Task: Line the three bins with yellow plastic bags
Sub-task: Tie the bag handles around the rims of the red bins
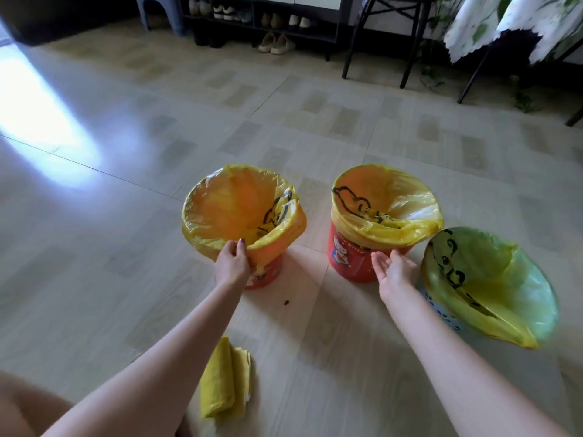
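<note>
1. Three bins stand on the tiled floor [315, 127], each with a yellow plastic bag folded over its rim. The middle red bin [353, 260] serves as the landmark here.
2. Left of the middle red bin, well apart from it, stands the left red bin [268, 275], its yellow bag [233, 212] draped down over the near side.
3. The left hand [232, 264] pinches the near edge of that bag at the rim, thumb and fingers curled round the plastic.
4. The middle red bin's own yellow bag [388, 209] bears a black cartoon print and is turned down around the rim.
5. The right hand [394, 269] hovers just in front of the middle red bin, palm up, fingers straight and spread, holding nothing.
6. Just right of the middle red bin, and nearer the person, sits a pale spotted bin [441, 316], tilted in this view, with its yellow bag [492, 285] looking greenish.
7. Nearer the person and left of the middle red bin, a roll of spare yellow bags [225, 383] lies on the floor.
8. Far behind the middle red bin, a shoe rack [265, 20] stands.
</note>
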